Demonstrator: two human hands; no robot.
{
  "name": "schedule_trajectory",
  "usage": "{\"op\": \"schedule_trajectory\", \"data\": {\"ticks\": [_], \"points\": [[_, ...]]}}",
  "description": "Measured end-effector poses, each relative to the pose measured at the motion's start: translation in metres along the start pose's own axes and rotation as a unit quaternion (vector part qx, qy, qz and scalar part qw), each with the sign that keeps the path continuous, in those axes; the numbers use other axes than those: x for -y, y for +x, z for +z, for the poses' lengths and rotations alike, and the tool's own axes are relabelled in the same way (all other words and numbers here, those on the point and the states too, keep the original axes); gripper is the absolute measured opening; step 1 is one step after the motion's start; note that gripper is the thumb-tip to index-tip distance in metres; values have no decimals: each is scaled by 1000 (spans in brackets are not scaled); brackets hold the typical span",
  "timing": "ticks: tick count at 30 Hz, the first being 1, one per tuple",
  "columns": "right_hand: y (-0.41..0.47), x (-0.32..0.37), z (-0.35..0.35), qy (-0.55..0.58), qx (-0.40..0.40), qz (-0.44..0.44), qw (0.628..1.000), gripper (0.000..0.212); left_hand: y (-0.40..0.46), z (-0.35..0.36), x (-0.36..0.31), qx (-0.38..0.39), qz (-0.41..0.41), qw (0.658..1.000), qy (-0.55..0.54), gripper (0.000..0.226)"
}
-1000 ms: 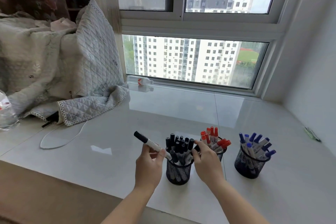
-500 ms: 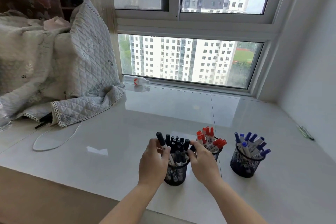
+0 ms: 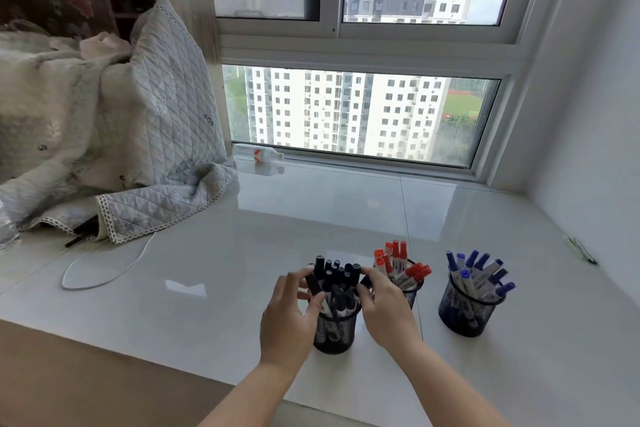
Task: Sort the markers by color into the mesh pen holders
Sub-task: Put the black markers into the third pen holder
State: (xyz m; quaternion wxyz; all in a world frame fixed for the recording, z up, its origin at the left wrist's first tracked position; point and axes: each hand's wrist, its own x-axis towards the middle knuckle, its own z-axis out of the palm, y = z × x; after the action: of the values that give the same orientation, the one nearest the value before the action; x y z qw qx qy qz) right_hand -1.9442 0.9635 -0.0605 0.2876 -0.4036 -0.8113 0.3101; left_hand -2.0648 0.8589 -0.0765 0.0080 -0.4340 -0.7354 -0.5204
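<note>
1. The black holder (image 3: 334, 331), packed with black markers (image 3: 337, 276) at the near edge of the sill (image 3: 207, 253), could be tipped if it is pushed sideways by either hand.
2. The red holder (image 3: 412, 291), just right and behind, could be knocked by the right hand (image 3: 384, 308), whose curled fingers touch the black caps; a firm grip cannot be told.
3. One black marker (image 3: 313, 282), pinched by the left hand (image 3: 289, 314) at the left rim, may jam among the crowded caps.
4. The blue holder (image 3: 464, 312), farther right, is well apart and at little risk.
</note>
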Motion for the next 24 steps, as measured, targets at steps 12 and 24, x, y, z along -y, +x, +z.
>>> {"op": "schedule_trajectory", "data": {"ticks": [12,24], "points": [[16,6,-11,-76,22,-28,996,37,-12,4,11,53,12,996,65,43],[46,24,-19,-120,149,-35,981,32,-7,13,22,181,-130,971,-81,102]]}}
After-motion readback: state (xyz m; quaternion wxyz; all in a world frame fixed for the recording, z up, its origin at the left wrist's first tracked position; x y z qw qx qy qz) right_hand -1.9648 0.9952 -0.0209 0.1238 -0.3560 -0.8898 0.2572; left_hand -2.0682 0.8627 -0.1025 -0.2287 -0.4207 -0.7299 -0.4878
